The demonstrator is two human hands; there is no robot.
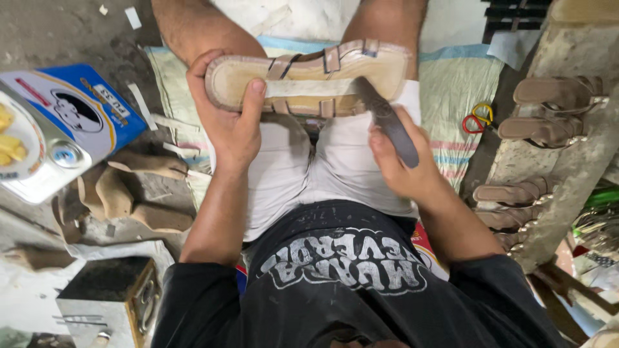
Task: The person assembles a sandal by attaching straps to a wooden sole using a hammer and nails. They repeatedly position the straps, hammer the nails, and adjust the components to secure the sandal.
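Left hand (229,122) grips sandal (309,77), long axis left-right, sole facing camera; right hand (403,161) closed around knife (387,119).

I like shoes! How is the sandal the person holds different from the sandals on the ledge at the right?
The held sandal lies sole-up across the lap, gripped by the left hand; the ledge sandals rest untouched. The right hand presses a dark tool against the held one; no tool touches the ledge ones. All are tan with straps.
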